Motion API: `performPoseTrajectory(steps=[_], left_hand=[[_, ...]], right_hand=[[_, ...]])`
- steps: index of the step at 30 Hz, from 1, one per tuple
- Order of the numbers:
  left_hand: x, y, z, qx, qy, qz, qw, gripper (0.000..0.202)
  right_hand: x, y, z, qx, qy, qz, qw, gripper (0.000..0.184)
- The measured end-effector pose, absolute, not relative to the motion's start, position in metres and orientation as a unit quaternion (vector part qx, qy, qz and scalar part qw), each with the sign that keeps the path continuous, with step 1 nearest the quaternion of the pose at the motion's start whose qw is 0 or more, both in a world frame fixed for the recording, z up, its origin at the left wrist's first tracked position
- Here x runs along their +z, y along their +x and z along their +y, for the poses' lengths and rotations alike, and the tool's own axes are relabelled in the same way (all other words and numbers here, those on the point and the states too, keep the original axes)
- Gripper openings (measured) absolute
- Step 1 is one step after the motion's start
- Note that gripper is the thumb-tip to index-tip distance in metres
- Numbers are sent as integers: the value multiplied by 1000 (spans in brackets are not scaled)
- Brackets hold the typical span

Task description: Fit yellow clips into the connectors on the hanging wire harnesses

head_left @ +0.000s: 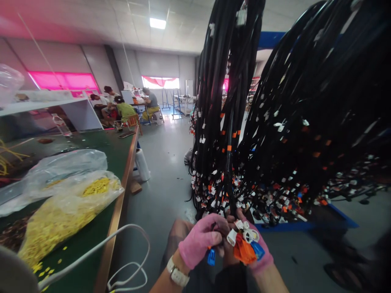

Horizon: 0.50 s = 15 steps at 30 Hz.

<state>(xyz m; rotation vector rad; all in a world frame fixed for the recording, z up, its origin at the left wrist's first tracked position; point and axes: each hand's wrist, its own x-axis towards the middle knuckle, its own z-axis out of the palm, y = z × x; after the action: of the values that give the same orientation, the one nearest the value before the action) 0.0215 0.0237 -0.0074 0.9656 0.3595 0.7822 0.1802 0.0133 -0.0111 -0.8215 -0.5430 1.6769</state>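
While the curled right hand (264,253) holds wire-harness connectors (244,249), apparently keeping them bunched, the left hand (203,238) curls nearly closed, its hold unclear.

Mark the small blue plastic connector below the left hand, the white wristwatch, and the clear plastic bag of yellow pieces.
Blue plastic connector (211,257): head view, body.
White wristwatch (179,277): head view, strap.
Clear bag of yellow pieces (70,202): head view, wall.

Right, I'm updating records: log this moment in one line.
left hand: blue connector just below | right hand: behind connector cluster | black cables: hanging ahead
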Motion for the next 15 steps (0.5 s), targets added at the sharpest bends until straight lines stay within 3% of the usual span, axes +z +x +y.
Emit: performPoseTrajectory(steps=[4,12,15], left_hand=[[-1,23,22,384,499,230,742,28],[-13,26,25,411,428,281,754,27],[-16,25,30,430,431,311,730,23]], right_hand=[[-18,174,12,758,-310,-107,564,17],[-25,158,15,799,-243,-93,542,17],[-36,156,19,750,-286,-95,589,20]])
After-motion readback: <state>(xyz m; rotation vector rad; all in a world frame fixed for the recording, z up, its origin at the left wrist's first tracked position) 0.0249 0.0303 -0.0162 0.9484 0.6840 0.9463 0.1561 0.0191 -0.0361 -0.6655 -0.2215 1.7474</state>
